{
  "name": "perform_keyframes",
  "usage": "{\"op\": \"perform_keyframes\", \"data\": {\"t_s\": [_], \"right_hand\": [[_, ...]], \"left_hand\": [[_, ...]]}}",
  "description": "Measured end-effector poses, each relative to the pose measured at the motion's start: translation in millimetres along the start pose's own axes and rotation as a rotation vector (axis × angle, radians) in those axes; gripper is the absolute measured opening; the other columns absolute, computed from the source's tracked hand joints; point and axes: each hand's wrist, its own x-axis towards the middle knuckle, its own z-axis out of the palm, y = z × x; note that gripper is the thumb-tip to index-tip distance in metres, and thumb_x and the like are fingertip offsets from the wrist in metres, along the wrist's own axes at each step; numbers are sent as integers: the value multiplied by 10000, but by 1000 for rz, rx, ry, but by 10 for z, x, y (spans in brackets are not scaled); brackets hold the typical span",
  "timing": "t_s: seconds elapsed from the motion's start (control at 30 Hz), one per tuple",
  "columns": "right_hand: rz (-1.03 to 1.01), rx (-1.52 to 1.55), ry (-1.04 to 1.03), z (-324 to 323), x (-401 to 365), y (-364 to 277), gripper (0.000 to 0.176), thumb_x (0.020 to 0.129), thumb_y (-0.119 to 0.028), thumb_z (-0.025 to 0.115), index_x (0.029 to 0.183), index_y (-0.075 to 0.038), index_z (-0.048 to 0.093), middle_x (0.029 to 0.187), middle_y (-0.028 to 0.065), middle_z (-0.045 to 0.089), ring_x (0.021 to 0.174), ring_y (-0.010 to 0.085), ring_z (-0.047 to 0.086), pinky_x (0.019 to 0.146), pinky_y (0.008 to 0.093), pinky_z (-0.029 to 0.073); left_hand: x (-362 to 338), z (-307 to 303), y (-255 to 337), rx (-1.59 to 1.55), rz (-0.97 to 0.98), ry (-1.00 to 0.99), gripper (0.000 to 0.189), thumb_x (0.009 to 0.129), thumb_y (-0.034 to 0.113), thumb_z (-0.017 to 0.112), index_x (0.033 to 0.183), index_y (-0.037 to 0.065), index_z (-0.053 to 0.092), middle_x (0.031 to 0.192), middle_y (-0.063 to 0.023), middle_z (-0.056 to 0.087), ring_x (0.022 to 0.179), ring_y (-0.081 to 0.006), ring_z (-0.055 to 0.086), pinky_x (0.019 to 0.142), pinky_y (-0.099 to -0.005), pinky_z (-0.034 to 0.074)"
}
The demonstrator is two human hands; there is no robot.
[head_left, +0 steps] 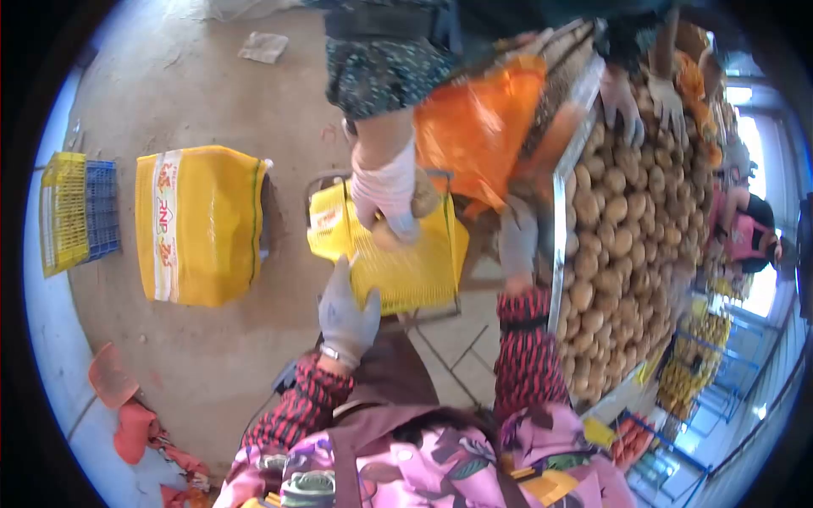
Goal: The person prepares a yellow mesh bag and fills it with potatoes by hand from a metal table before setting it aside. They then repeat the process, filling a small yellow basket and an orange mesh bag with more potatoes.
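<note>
Beside a filled yellow sack [199, 224], our left hand [345, 306], arm stretched forward and fingers up, grips the near rim of the yellow mesh bag [415, 275] as a co-worker's hand [385, 196] lowers potatoes [423, 196] in. A wide, steady mouth seems best. Our right hand [518, 241] reaches beside the potato table [559, 212], and we cannot tell its grip.

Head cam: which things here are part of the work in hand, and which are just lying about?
In use:
left hand at the yellow net bag
right hand by the potatoes
co-worker's hand over the bag

Lying about:
full yellow sack
crates
red rags
paper scrap
</note>
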Motion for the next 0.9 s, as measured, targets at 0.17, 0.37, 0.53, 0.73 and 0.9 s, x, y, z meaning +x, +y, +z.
{"op": "perform_keyframes", "data": {"t_s": [0.17, 0.37, 0.53, 0.73, 0.9], "right_hand": [[-185, 160, 122, -340, -736, -401, 237, 934, -135, 565, 1086, 8, 676, 1135, 182, 648, 1071, 345, 589, 937, 411, 471], [548, -572, -288, -634, -2477, 904, 274, 882, -273, 590, 913, -25, 702, 954, 235, 679, 957, 424, 638, 844, 505, 490], [633, -422, -1008, -896, -3896, 1265, 282, 924, -231, 534, 1051, -34, 690, 996, 210, 697, 988, 359, 665, 861, 482, 509], [445, 295, -257, -1084, -3876, 516, 245, 952, -157, 542, 1116, -15, 656, 1069, 171, 686, 992, 321, 670, 917, 425, 535], [752, 1289, 110, -1374, -3722, 8, 238, 997, -199, 536, 1068, 9, 627, 1112, 137, 672, 1049, 294, 658, 950, 499, 518]], "left_hand": [[109, 24, 8, 22, -12, 22, 729, 820, 189, 712, 1425, -51, 385, 1295, -273, 566, 1159, -431, 572, 979, -463, 460], [143, 86, -33, -37, -27, 6, 722, 836, 192, 700, 1433, -48, 371, 1331, -281, 539, 1216, -434, 539, 1014, -463, 442], [152, 171, -128, -308, -104, 12, 653, 855, 174, 680, 1406, -43, 403, 1308, -262, 541, 1209, -419, 533, 1039, -456, 423], [-187, -168, 200, 15, 541, 88, 539, 828, 75, 662, 1328, -15, 481, 1232, -221, 569, 1149, -388, 555, 1007, -444, 444], [-811, 42, -70, -11, 523, -591, 556, 808, 121, 702, 1307, -13, 498, 1345, -219, 491, 1260, -375, 480, 1031, -427, 430]]}}
